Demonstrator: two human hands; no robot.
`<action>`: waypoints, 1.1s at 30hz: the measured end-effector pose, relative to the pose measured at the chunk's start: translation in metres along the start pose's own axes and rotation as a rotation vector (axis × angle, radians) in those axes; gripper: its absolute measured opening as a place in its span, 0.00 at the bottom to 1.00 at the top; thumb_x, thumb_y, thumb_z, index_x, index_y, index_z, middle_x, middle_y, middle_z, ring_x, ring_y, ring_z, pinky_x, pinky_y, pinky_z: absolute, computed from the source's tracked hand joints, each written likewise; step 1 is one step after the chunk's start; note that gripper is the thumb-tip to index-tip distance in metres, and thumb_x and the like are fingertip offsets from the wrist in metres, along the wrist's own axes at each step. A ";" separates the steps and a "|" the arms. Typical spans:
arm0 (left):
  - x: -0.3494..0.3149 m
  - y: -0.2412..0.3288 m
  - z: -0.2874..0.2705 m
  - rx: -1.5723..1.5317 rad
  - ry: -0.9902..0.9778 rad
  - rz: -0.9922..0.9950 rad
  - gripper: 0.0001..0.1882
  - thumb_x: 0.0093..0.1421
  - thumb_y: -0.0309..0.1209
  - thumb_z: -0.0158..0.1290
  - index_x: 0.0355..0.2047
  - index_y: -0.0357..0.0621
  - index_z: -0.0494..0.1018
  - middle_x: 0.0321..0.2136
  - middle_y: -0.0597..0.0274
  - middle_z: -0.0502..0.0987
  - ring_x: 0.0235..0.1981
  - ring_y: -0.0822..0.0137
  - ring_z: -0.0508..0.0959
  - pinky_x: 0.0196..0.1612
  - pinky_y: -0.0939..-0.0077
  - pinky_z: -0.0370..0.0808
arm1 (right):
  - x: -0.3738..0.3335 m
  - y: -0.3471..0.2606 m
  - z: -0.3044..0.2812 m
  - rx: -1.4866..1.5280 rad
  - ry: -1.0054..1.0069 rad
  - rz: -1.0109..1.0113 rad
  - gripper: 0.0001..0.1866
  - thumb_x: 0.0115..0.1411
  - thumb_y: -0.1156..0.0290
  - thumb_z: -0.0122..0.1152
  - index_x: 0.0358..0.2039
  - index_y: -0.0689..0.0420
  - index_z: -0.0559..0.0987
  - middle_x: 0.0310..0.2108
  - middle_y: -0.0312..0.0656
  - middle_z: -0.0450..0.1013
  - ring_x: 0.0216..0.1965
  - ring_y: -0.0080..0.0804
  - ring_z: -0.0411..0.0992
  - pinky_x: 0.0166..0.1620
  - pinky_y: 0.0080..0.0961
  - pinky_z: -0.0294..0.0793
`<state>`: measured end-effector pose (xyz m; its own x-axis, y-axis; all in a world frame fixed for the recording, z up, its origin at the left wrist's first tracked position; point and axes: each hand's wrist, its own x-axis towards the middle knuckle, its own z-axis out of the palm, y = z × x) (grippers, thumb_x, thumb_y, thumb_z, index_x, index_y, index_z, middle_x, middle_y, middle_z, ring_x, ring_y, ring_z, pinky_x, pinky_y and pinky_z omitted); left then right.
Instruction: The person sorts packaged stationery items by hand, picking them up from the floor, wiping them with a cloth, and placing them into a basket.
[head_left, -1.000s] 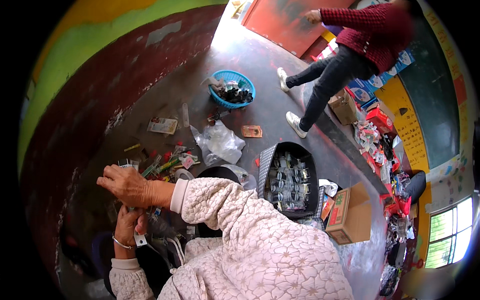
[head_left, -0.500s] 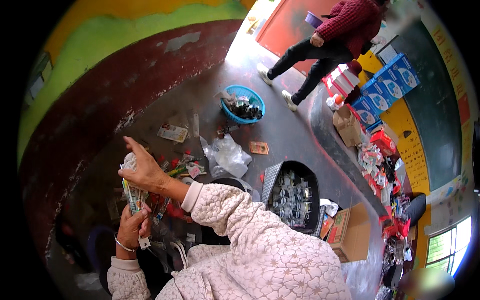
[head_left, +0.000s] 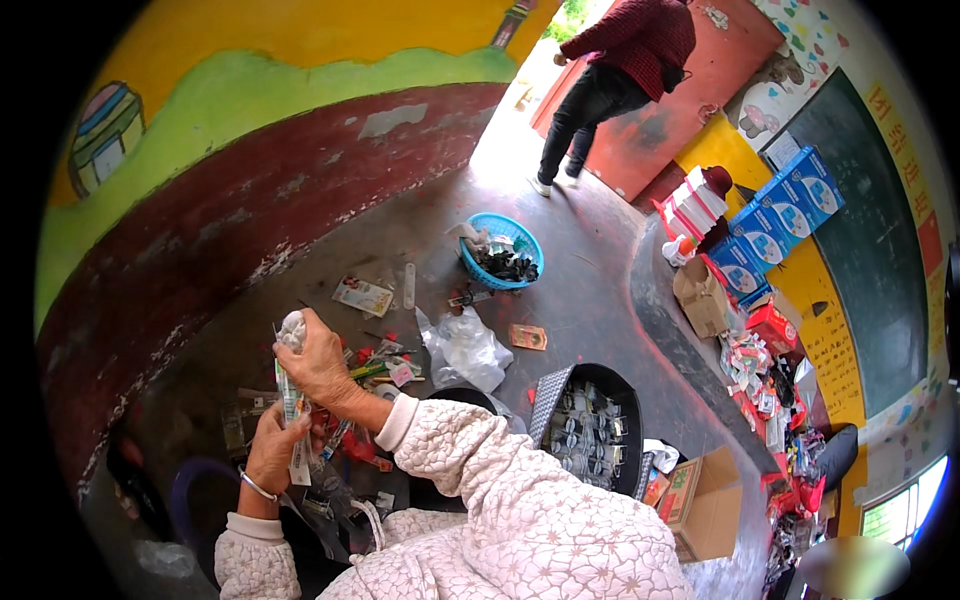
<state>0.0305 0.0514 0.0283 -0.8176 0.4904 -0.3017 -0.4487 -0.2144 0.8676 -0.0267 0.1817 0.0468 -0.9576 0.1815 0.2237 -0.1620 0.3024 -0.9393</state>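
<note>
A narrow printed packet (head_left: 291, 398) stands upright between my hands, its kind not clear. My left hand (head_left: 272, 452), with a bangle at the wrist, is closed round its lower part. At its upper end my right hand (head_left: 328, 366) is closed, thumb and fingers pressed around the packet's top. A whitish crumpled bundle (head_left: 292, 330) pokes out above the right hand. What the bundle is cannot be made out. Below and beside the hands lies a jumble of small packaged pieces and red scraps (head_left: 355, 440), partly hidden by my arms.
A blue basket (head_left: 541, 262) with dark pieces stands ahead, near a clear plastic bag (head_left: 465, 348). To the right are a black bin (head_left: 637, 420) of packaged items and an open carton (head_left: 712, 500). A person (head_left: 610, 85) is at the doorway.
My right hand's stretched fingers have curled in and closed around the packet's top. The person has walked to the doorway. My view has shifted slightly, showing more of the wall.
</note>
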 end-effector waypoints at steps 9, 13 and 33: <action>-0.005 -0.006 0.006 0.049 0.024 0.029 0.06 0.61 0.33 0.44 0.32 0.45 0.63 0.15 0.71 0.65 0.12 0.80 0.62 0.17 0.86 0.63 | 0.009 0.006 0.000 -0.110 -0.004 0.072 0.16 0.44 0.66 0.60 0.29 0.63 0.69 0.25 0.54 0.72 0.31 0.54 0.71 0.34 0.41 0.69; -0.013 -0.003 0.010 -0.003 -0.034 -0.033 0.08 0.61 0.34 0.43 0.32 0.42 0.64 0.14 0.69 0.65 0.12 0.79 0.62 0.16 0.85 0.63 | 0.033 0.034 -0.015 -0.109 0.155 0.068 0.16 0.45 0.64 0.61 0.27 0.63 0.71 0.22 0.49 0.72 0.25 0.42 0.72 0.31 0.34 0.69; -0.025 -0.001 -0.008 -0.107 -0.150 -0.016 0.07 0.60 0.33 0.44 0.30 0.42 0.64 0.13 0.67 0.67 0.10 0.77 0.64 0.15 0.82 0.64 | 0.057 0.036 -0.033 -0.043 0.109 -0.138 0.10 0.47 0.71 0.57 0.28 0.61 0.69 0.25 0.50 0.70 0.28 0.49 0.69 0.33 0.39 0.67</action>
<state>0.0487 0.0331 0.0316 -0.7509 0.6132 -0.2454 -0.5034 -0.2908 0.8137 -0.0792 0.2339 0.0341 -0.8953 0.2350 0.3783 -0.2772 0.3708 -0.8864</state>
